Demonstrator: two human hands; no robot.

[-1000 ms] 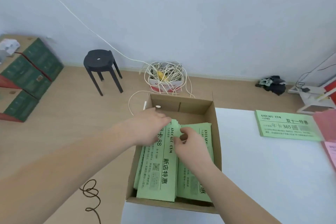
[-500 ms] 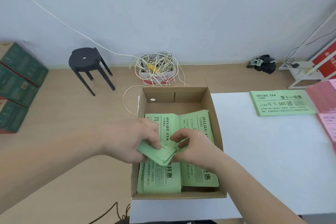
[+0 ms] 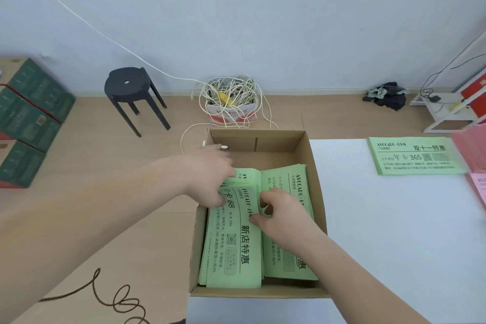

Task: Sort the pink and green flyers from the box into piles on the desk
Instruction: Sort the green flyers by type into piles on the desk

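left hand (image 3: 210, 176) and right hand (image 3: 284, 214) are pinching green flyers (image 3: 234, 244) near the box's (image 3: 276, 141) 12 o'clock, risking slick sheets slipping loose

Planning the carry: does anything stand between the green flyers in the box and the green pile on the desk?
Only the cardboard box's right wall, beside the green flyers; they must clear it. Nothing visible lies on the white desk between it and the green pile.
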